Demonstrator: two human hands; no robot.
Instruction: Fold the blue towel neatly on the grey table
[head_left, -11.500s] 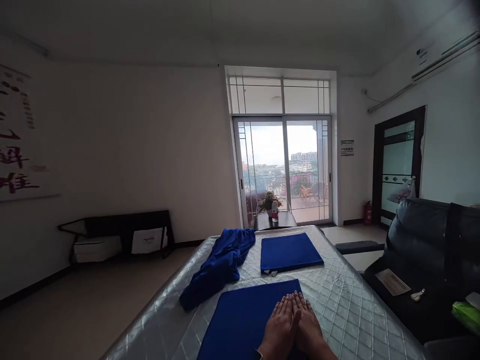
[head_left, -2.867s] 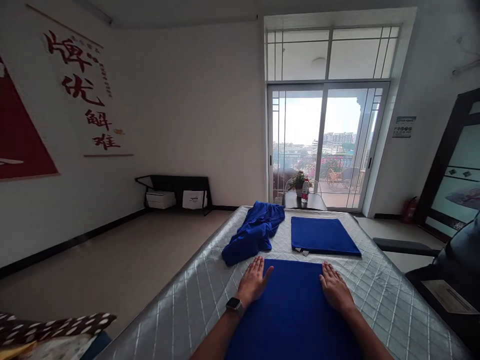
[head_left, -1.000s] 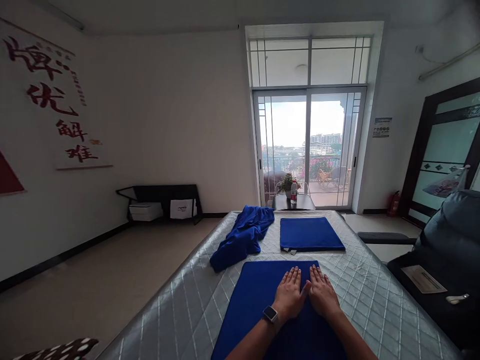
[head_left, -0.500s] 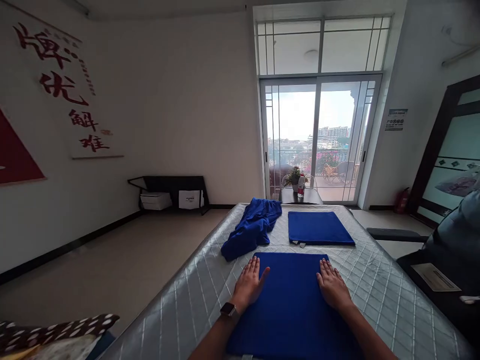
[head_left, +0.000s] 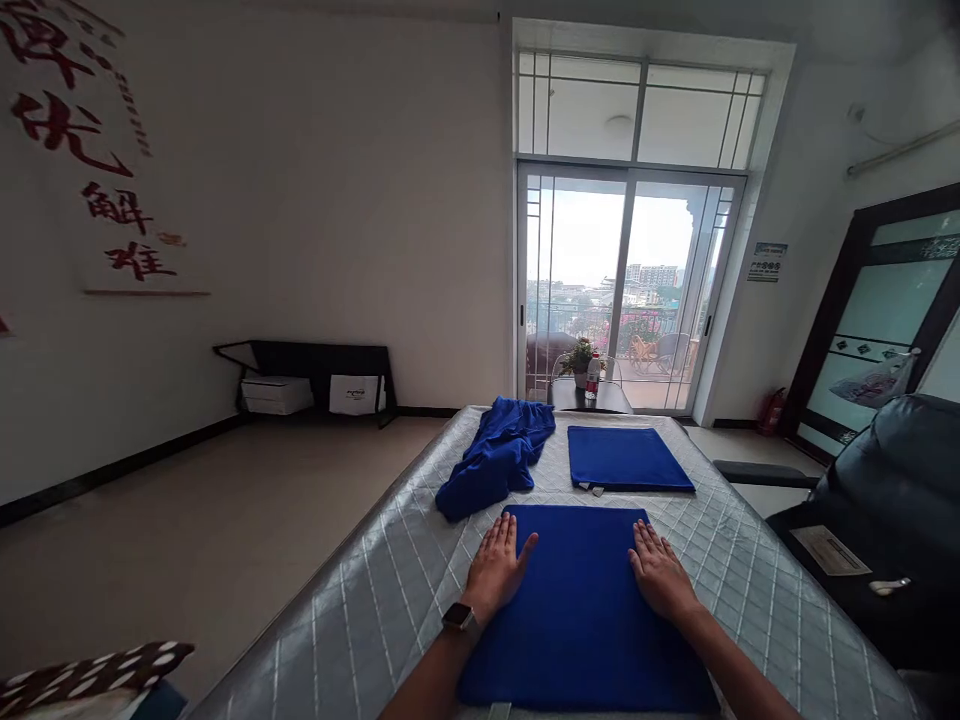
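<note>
A flat, square blue cloth piece (head_left: 577, 610) lies in front of me, with a pale tag at its near edge; it may be folded fabric or a cover. My left hand (head_left: 496, 570) rests flat along its left edge, fingers stretched forward and thumb apart. On the opposite edge, my right hand (head_left: 661, 570) presses down flat, also with fingers extended. Neither hand grips anything. Farther off is a second flat blue cloth piece (head_left: 628, 458) with small white tags. To its left sits a crumpled blue cloth (head_left: 499, 460).
Everything blue lies on a silver quilted mattress (head_left: 360, 590). Beyond its far end stand a small dark table with a plant (head_left: 580, 360) and a bottle (head_left: 592, 378). A black armchair (head_left: 892, 490) is at the right, and a patterned fabric (head_left: 97, 672) at lower left.
The view has swung slightly to the right, showing more of the armchair. Both hands stay flat on the near blue cloth piece, which looks unchanged.
</note>
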